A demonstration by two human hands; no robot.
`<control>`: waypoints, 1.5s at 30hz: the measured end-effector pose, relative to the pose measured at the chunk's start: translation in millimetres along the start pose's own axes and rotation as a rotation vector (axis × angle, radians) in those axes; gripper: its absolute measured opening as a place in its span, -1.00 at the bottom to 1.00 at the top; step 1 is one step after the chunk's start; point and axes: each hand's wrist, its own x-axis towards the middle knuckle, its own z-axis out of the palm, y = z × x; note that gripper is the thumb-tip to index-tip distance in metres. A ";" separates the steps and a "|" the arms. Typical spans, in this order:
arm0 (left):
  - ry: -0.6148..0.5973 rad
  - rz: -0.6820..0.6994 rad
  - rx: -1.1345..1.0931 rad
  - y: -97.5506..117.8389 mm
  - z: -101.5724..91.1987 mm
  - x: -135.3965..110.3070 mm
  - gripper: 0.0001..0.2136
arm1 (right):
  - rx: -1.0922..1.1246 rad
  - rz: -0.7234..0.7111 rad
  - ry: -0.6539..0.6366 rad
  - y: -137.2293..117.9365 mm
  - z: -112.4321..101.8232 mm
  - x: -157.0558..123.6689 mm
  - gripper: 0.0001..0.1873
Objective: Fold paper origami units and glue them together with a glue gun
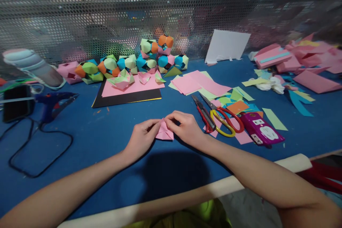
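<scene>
- Currently, your left hand (141,137) reaches in from the near left, wrist low, its thumb and forefinger pinching the left edge of the folded pink paper (166,133).
- Your right hand (188,128) comes from the near right, knuckles raised and fingers curled, thumb and fingertips gripping that paper's upper right side.
- Both your forearms slant inward over the blue table (107,171), and the paper sits between your hands, in the middle, towards the near edge.
- On your right lie a box cutter (205,117), scissors (213,106) and a purple socket block (260,128) with white panels; any lettering on it is too small to read.
- Beyond your hands, colourful paper balls (128,63) stand in a row, partly stacked; a glue gun (50,105) lies to your left.
</scene>
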 end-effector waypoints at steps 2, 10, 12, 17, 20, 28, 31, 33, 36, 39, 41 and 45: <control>0.027 0.018 0.038 -0.6 -0.8 -0.3 -0.75 | 0.016 -0.002 -0.011 -1.4 -0.4 -0.3 -0.82; 0.122 0.022 0.062 -1.5 -3.4 1.8 -0.77 | 0.089 0.132 -0.087 -0.8 1.1 1.3 -0.92; 0.106 0.017 0.051 -0.1 -2.8 1.9 -0.78 | 0.082 0.149 -0.086 0.3 1.6 1.4 -0.91; 0.073 -0.018 0.028 2.6 -1.9 2.5 -0.75 | 0.053 0.092 -0.082 3.3 2.7 0.9 -0.90; 0.066 -0.019 -0.002 0.0 -1.5 3.1 -0.74 | 0.054 0.035 -0.064 5.8 3.9 0.2 -0.90; 0.071 -0.014 -0.037 -1.1 -1.3 3.6 -0.77 | -0.012 -0.128 -0.053 8.7 5.4 -1.5 -0.85; 0.071 -0.027 -0.020 3.0 -2.1 3.5 -0.78 | -0.025 -0.159 -0.060 9.0 6.0 -2.8 -0.85; 0.075 -0.036 -0.007 4.4 -2.3 3.1 -0.78 | -0.026 -0.167 -0.067 8.9 6.8 -3.5 -0.85; 0.085 -0.017 0.017 3.5 -2.1 1.6 -0.78 | -0.029 -0.173 -0.070 7.6 8.0 -4.4 -0.85; 0.098 0.015 0.050 1.0 -1.6 -0.1 -0.77 | -0.036 -0.176 -0.067 5.4 8.0 -4.8 -0.85; 0.099 0.031 0.049 -0.1 -1.0 -0.6 -0.77 | -0.040 -0.168 -0.062 4.5 7.4 -4.7 -0.85; 0.074 0.044 -0.022 -1.3 1.0 0.0 -0.81 | -0.037 -0.144 -0.037 4.3 5.3 -3.6 -0.87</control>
